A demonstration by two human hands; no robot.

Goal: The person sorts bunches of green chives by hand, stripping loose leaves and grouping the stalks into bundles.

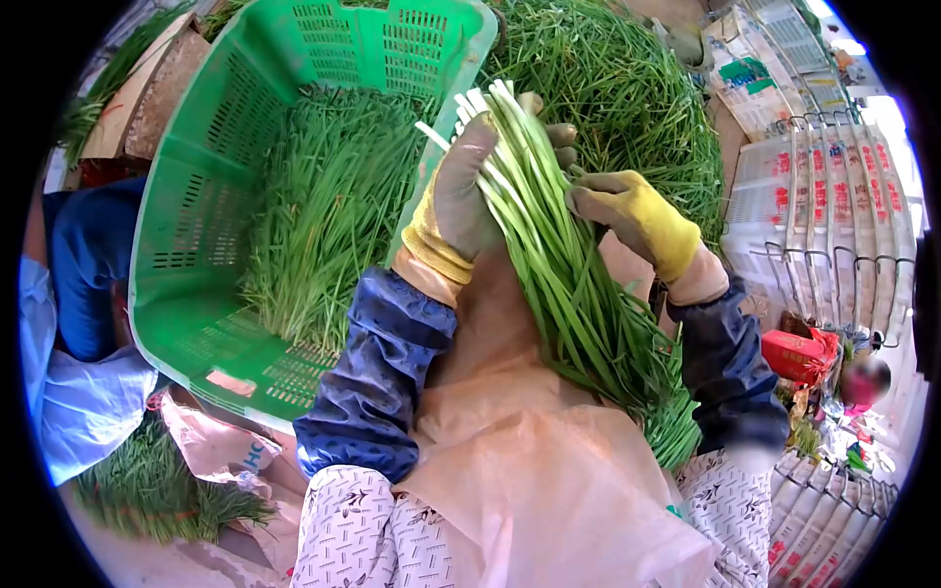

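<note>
A bundle of long green stalks with white ends (549, 235) slants across the middle, white ends up, leaves trailing down to the right. My left hand (463, 186), in a yellow and grey-brown glove, is wrapped round its upper part. On the bundle's right side, my right hand (632, 211), gloved alike, has its fingers pinched together at the stalks; what is between the fingertips is too small to make out. A pinkish sheet (549, 480) covers my lap beneath. Left of my hands stands a green plastic basket (186, 338) holding more green stalks (333, 196).
A big heap of green stalks (627, 98) lies beyond my hands. White crates with red print (814, 196) are stacked at the right, near a red bag (799, 353). Another person in blue (93, 392) sits at the far left, near more stalks (157, 485) on the ground.
</note>
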